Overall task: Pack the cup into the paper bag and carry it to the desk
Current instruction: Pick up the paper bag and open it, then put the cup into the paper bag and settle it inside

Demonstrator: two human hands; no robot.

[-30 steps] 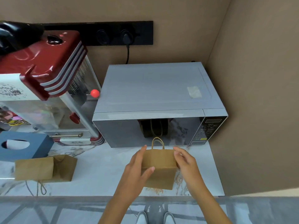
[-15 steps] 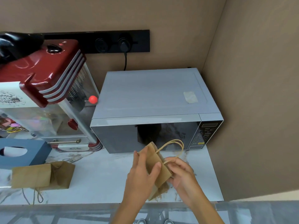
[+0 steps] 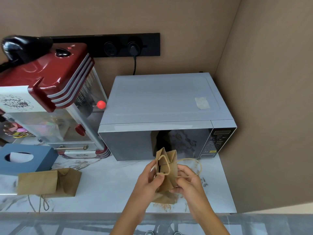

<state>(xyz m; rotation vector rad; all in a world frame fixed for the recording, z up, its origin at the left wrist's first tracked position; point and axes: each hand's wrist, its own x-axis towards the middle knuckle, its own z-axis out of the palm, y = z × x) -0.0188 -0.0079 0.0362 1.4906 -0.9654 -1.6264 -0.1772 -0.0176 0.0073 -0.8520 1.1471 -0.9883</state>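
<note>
A small brown paper bag point(image 3: 166, 173) with twine handles stands partly unfolded above the marble counter point(image 3: 108, 187), just in front of the microwave. My left hand point(image 3: 149, 179) grips its left side and my right hand point(image 3: 187, 181) grips its right side, pulling the mouth apart. One handle loops over the bag's front, the other trails to the right over my right hand. No cup is in view.
A grey microwave point(image 3: 166, 114) fills the back right corner against the brown walls. A red popcorn machine point(image 3: 49, 92) stands at left, with a blue tissue box point(image 3: 25, 158) and a second paper bag point(image 3: 49, 181) lying flat before it. The counter's front edge is near me.
The flat bag was lifted off the counter, turned upright and its sides pulled apart by both hands. The view has tilted slightly down.
</note>
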